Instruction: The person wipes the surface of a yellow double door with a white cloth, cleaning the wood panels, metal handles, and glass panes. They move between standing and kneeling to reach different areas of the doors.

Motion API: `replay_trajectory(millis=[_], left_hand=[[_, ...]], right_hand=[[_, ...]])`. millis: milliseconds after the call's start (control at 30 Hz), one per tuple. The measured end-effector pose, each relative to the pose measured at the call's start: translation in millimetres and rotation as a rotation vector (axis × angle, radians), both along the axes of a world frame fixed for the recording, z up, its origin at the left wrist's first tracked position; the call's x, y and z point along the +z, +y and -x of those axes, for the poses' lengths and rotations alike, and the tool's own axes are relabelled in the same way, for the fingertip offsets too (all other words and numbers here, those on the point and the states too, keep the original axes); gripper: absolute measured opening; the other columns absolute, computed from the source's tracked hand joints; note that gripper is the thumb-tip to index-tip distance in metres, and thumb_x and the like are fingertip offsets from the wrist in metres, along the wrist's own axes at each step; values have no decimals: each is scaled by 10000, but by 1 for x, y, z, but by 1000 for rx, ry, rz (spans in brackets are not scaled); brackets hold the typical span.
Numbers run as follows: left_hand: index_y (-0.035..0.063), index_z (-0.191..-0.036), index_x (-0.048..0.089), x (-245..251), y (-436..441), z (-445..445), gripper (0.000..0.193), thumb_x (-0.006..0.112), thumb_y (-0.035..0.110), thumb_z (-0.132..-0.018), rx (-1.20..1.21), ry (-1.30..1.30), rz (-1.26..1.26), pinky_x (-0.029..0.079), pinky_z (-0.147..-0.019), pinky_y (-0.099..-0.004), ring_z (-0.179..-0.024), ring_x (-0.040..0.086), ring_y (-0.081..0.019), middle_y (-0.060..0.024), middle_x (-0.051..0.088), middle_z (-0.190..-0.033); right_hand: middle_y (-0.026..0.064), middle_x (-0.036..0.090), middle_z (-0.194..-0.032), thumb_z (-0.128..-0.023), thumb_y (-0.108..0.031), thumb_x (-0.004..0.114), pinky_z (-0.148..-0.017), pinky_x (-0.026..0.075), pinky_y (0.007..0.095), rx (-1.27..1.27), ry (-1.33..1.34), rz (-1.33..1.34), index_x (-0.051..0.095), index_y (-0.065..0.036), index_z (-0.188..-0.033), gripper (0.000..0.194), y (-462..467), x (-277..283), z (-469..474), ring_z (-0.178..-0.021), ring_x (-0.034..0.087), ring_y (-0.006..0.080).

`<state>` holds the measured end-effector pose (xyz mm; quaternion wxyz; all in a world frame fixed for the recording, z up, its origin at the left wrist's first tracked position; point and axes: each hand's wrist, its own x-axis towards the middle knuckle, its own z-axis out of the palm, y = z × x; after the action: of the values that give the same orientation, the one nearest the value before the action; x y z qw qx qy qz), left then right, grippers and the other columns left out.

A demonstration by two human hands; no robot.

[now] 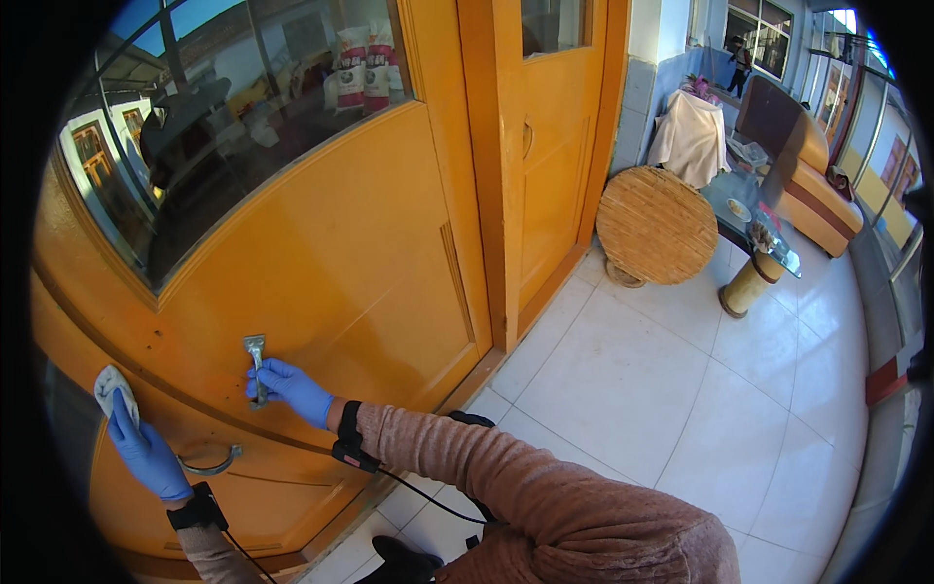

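My left hand [149, 454], in a blue glove, presses a folded whitish cloth [114, 385] against the orange-yellow wooden door near its glass pane. My right hand [298, 388], also gloved in blue, has its fingers around a metal pull handle [255, 350] on the neighbouring door leaf [343, 270]. The handle's flared upper end shows above the fingers. Below and between the hands, a second curved metal handle [211, 464] is fixed to the left leaf. Small dark holes [155, 334] mark the wood above the cloth.
Printed bags [365, 69] show through or in the door glass. Further right along the white tiled floor [620, 387] are a round slatted wooden board [657, 225], a glass-topped table [784, 244] and a brown sofa [810, 175]. A person [740, 66] is in the distance.
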<state>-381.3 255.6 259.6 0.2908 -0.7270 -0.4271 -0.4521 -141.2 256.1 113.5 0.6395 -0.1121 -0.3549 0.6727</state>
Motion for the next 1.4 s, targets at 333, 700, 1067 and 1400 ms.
replay_trajectory(millis=[333,700,1067,1400], left_hand=[[94,-1224,548,-73,-21,-21,550,521,-127,-721,90,388,297,479,-816,-393,-936,544,-341,-119,523,-993],[44,-1257,521,-47,-15,-12,570,476,-173,-732,46,190,176,494,-822,-367,-956,570,-328,-151,532,-1073],[44,-1273,504,-10,-5,14,565,434,-146,-745,34,62,42,452,-882,-385,-1024,539,-346,-152,510,-1078],[65,-1215,539,-81,-28,-8,531,490,-148,-731,62,393,271,488,-752,-383,-895,555,-337,-145,523,-1010]], right_hand=[[26,616,-972,-982,-274,479,-912,445,321,15,-9,6,535,-96,-1104,223,1,0,0,-961,593,142],[33,612,-951,-989,-275,459,-870,458,301,-3,20,6,529,-72,-1102,243,-4,5,0,-933,600,142],[29,610,-950,-987,-282,463,-868,461,301,-13,8,19,532,-71,-1102,250,-5,5,1,-929,602,140],[41,608,-964,-987,-274,467,-918,466,328,2,5,26,531,-69,-1097,241,-4,5,0,-955,604,158]])
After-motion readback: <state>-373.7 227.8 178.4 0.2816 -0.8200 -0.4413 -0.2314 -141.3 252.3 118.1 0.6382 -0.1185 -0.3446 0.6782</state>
